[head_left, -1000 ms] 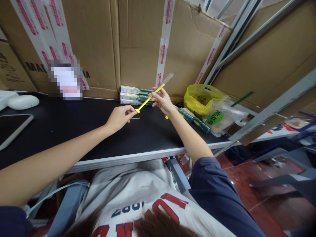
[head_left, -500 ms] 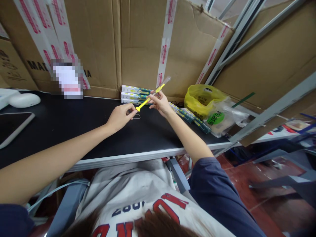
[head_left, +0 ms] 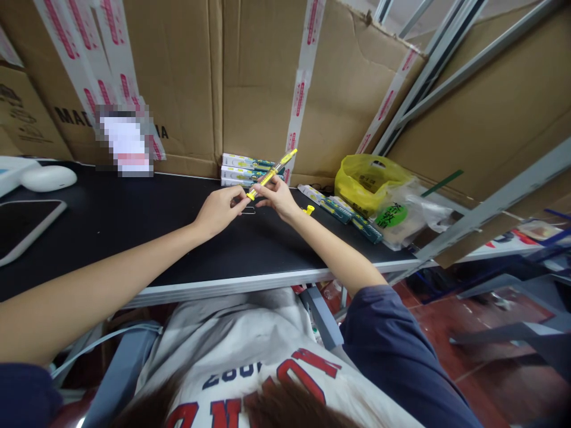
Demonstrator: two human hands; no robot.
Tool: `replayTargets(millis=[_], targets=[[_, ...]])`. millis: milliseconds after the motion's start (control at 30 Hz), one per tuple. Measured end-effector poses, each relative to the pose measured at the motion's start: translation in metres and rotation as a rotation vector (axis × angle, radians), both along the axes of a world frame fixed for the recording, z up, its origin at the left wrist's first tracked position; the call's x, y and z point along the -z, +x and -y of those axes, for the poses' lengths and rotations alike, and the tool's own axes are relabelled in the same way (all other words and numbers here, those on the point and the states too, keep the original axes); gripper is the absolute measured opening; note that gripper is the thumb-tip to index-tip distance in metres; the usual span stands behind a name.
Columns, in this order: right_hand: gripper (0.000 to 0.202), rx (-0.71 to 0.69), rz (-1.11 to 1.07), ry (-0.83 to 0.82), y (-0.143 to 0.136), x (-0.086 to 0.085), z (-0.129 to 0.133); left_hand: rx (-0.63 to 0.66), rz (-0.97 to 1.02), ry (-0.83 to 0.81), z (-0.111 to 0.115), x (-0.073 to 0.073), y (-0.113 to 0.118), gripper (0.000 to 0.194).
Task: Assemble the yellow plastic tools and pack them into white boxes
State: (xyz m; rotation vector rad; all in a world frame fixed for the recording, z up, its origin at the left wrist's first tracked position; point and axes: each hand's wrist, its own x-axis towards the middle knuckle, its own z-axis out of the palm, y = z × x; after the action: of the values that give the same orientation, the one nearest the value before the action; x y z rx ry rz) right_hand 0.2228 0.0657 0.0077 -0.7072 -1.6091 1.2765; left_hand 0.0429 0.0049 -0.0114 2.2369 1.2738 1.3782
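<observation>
A slim yellow and clear pen-like stick point(head_left: 273, 172) slants up to the right between my hands, over the black table point(head_left: 178, 223). My left hand point(head_left: 219, 209) pinches its lower end, where a yellow piece shows. Fingers of my right hand point(head_left: 277, 195) are closed around the lower part of the stick. Under my left fingertips a small pale wire-like loop point(head_left: 248, 210) lies on the table. Another yellow piece point(head_left: 308, 210) lies just right of my right wrist, partly hidden by the forearm.
Narrow printed boxes point(head_left: 236, 175) are stacked behind my hands, with more boxes point(head_left: 341, 211) to the right. Beyond them sit a yellow bag point(head_left: 368, 184) and a clear bag point(head_left: 404, 217). A white mouse point(head_left: 48, 178) and a tablet-like device point(head_left: 27, 229) are at the left. Cardboard stands behind.
My right hand has moved down and left along the stick, closer to my left hand. The stick's upper end now shows yellow, and the yellow piece by my right wrist has come into view.
</observation>
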Motion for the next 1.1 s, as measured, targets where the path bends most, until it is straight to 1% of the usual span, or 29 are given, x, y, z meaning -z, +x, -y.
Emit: replayTargets(millis=[267,567,833,967,1100], targets=[[0.055,-0.015,0.001,0.004,0.000,0.001,0.001,0.007,-0.011,0.001,0.000,0.000,0.000,0.023],[0.048,-0.023,0.000,-0.005,-0.001,0.005,-0.001,-0.006,-0.038,0.002,0.000,0.000,-0.001,0.023],[0.053,-0.036,-0.041,-0.025,-0.002,0.007,0.000,-0.003,-0.045,0.024,0.000,0.000,-0.001,0.022],[0.052,-0.008,-0.039,-0.030,-0.004,0.010,-0.001,-0.011,-0.065,0.029,-0.001,0.001,-0.002,0.022],[0.050,-0.030,-0.039,-0.037,-0.005,0.014,-0.003,-0.019,-0.092,0.033,-0.001,0.003,-0.003,0.022]])
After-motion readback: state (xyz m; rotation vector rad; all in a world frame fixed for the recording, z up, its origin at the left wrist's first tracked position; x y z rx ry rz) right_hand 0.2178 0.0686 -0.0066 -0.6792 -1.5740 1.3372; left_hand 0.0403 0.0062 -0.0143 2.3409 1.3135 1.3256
